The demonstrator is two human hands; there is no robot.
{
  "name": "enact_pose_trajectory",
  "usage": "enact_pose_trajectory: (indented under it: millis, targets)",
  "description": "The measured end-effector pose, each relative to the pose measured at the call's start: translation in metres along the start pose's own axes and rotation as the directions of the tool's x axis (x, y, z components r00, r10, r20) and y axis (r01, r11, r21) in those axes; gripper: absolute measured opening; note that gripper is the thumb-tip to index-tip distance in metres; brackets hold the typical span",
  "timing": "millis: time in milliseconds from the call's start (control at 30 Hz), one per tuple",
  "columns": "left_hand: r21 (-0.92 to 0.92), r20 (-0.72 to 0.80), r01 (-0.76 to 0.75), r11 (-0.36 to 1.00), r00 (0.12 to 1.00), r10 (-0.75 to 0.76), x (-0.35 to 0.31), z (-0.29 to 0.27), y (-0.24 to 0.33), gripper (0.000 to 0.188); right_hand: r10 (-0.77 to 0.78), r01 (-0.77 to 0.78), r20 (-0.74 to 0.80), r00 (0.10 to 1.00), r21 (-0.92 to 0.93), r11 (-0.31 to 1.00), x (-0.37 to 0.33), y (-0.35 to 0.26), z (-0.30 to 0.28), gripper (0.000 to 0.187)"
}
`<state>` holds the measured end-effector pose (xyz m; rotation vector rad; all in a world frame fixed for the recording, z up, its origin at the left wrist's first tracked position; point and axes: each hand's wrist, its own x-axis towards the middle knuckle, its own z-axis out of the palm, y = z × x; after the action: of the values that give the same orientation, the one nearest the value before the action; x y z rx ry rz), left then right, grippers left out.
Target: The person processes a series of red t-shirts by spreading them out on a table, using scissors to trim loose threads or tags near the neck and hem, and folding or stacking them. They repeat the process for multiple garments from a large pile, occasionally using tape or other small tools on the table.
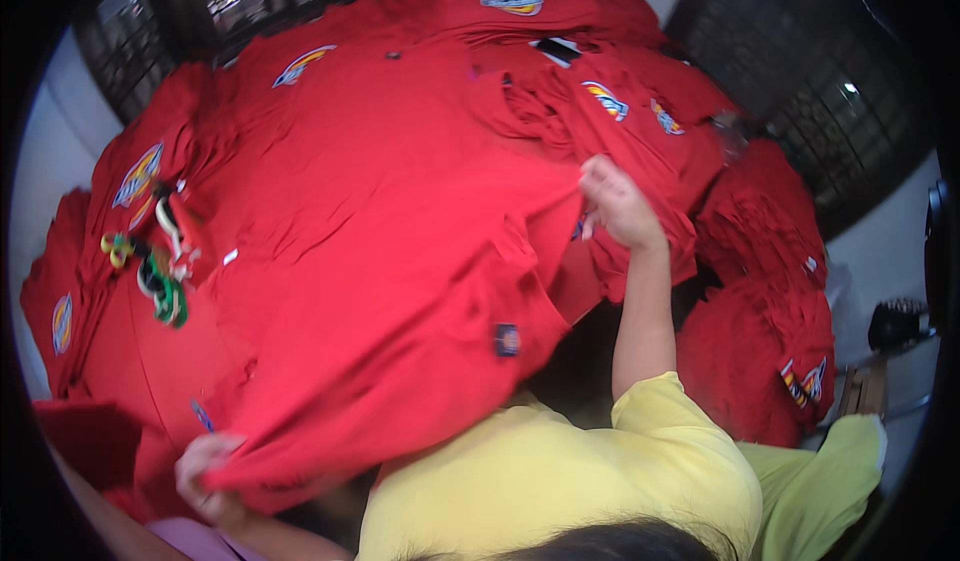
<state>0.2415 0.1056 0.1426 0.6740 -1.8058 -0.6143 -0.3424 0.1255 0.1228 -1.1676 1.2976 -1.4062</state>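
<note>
A red knit garment, with a small dark square label near its lower edge, is stretched at a slant across my front. My left hand, low on the left, grips one end of it. At the far right end, my right hand is raised and pinches a corner between thumb and fingers. The cloth between them is pulled taut, with long folds. It hangs over a wide spread of other red garments, several of which carry oval logo patches.
Scissors with yellow handles, green-handled snips and a red-and-white tool lie at left. A dark phone-like object rests among the far garments. Red piles bulge at right, near yellow-green cloth. Purple cloth shows at lower left.
</note>
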Motion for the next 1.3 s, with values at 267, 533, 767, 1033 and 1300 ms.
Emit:
enact_pose_trajectory:
  millis: [267, 533, 767, 1033, 1300]
  targets:
    - [0.345, -0.241, -0.131, 0.929, 0.945, 0.222, 0.109, -0.091, -0.071, 0.034, -0.611, 0.597, -0.09, 0.786, 0.369, 0.713, 0.055, -0.108, -0.024, 0.034]
    - [-0.371, -0.301, -0.245, 0.896, 0.944, 0.134, 0.216, -0.015, -0.046, 0.032, -0.668, 0.641, -0.258, 0.698, -0.191, 0.743, 0.122, -0.179, -0.003, 0.024]
    - [-0.057, -0.392, -0.04, 0.998, 0.92, 0.014, 0.106, -0.003, -0.051, 0.021, -0.407, 0.373, -0.17, 0.897, -0.199, 0.906, 0.077, -0.111, -0.031, 0.032]
    - [0.135, -0.079, 0.716, 0.685, 0.697, -0.713, -0.057, 0.052, -0.103, 0.036, 0.255, -0.274, -0.12, 0.96, -0.189, 0.943, -0.017, 0.096, -0.023, 0.023]
    - [-0.134, -0.06, 0.854, 0.502, 0.499, -0.865, -0.057, 0.066, -0.096, 0.039, 0.169, -0.2, -0.165, 0.972, -0.197, 0.96, -0.035, 0.141, -0.001, 0.045]
